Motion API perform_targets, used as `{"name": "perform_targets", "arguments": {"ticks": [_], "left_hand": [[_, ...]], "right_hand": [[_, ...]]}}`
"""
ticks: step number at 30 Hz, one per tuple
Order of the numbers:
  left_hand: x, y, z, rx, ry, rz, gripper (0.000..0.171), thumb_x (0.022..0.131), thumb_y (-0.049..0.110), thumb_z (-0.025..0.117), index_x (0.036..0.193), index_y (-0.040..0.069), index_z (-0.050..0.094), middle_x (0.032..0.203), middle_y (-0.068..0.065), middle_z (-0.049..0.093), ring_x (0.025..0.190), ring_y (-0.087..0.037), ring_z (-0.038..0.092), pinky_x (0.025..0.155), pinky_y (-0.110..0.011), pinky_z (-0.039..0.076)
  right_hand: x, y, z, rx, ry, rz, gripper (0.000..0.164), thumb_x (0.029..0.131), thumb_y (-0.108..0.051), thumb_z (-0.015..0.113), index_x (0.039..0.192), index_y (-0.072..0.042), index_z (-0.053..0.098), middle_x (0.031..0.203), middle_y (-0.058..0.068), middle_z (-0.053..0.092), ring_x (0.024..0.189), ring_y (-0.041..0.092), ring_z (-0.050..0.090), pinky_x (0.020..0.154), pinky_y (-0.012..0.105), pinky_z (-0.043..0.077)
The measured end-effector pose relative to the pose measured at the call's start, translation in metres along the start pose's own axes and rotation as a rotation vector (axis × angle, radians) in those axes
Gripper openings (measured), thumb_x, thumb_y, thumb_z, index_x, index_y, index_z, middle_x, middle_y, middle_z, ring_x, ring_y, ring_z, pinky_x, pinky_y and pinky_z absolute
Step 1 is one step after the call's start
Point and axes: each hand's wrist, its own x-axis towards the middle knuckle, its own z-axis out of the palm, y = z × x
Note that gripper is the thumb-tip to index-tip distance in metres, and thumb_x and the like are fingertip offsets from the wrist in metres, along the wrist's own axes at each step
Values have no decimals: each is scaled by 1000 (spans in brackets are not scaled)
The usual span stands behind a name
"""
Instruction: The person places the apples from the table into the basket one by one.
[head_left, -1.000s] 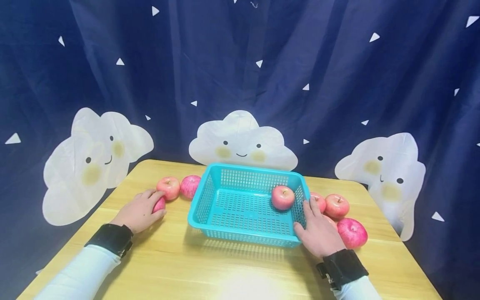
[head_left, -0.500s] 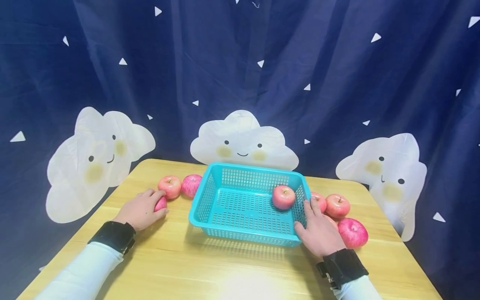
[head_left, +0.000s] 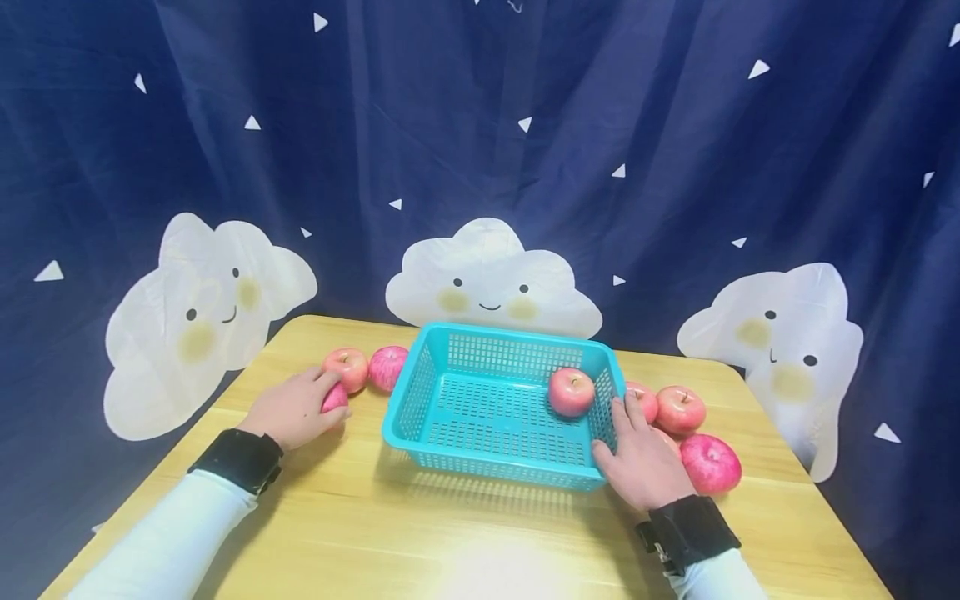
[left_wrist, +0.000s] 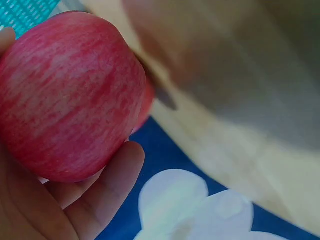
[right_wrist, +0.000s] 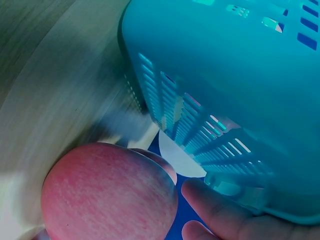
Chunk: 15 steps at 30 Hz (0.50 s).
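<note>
In the head view, my left hand (head_left: 292, 410) grips a red apple (head_left: 334, 398) left of the basket, fingers over it and thumb on the near side. The left wrist view shows this streaked apple (left_wrist: 70, 95) close up, with fingers curled around it. My right hand (head_left: 647, 467) holds the right rim of a turquoise plastic basket (head_left: 495, 473), thumb at the inner side and fingers along the outside. One apple (head_left: 572, 392) sits inside the basket near its right wall. In the right wrist view, fingers (right_wrist: 220, 210) lie against the basket (right_wrist: 225, 90), beside another apple (right_wrist: 110, 195).
Left of the basket, behind the gripped apple, stand a pale red apple (head_left: 347, 369) and a pinker apple (head_left: 387, 368). Several apples cluster at the right, including a deep pink apple (head_left: 711, 463) near the right wrist. A dark blue cloud-print curtain (head_left: 480, 150) surrounds the wooden table (head_left: 420, 542).
The left hand and its apple have shifted slightly right toward the basket. The right hand keeps its place on the rim. The head view has shifted a little.
</note>
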Motion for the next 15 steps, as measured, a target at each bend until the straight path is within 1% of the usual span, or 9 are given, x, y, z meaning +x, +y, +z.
{"name": "perform_targets", "arguments": {"ticks": [2,4,6,7,9,12,15], "left_hand": [[3,5,-5,-5,7,14,59,89,47,71,135,12,59,119,-17,62,104,-39,63,79,-62,54],[7,11,-10,-3,16,32,64,90,48,70,140,9,58,129,-20,61,113,-42,62,84,-63,53],[11,16,-14,9,28,57,66,90,47,70,141,9,57,133,-20,59,116,-42,61,87,-62,53],[13,19,-16,16,32,69,65,90,47,70,141,9,57,132,-19,60,114,-41,61,87,-61,53],[18,25,-21,32,39,91,62,89,48,70,137,9,59,124,-17,62,106,-38,63,83,-58,55],[25,33,-28,58,42,109,59,89,47,71,134,10,60,114,-14,62,98,-33,62,80,-55,56],[32,41,-36,70,34,121,62,89,49,71,135,9,60,117,-14,62,100,-34,62,82,-56,56]], "right_hand": [[0,0,0,-2,0,-1,74,99,-36,55,152,10,33,160,32,24,133,50,46,100,61,44],[0,1,0,-4,2,0,74,99,-36,55,152,10,33,159,32,24,132,50,47,99,61,45],[0,1,0,-8,5,1,74,99,-36,55,152,10,33,159,32,24,132,50,47,99,62,45],[0,0,-1,-8,6,2,74,98,-36,55,152,9,33,159,32,24,132,50,47,98,62,45],[0,0,-1,-8,6,4,74,98,-36,55,152,9,33,159,32,24,133,50,46,98,63,45],[-1,-1,-1,-7,4,7,74,98,-36,55,152,9,33,159,32,24,134,50,45,98,63,45],[-1,-1,-1,-6,-1,11,74,98,-37,55,152,9,33,160,32,24,135,49,44,98,63,45]]}}
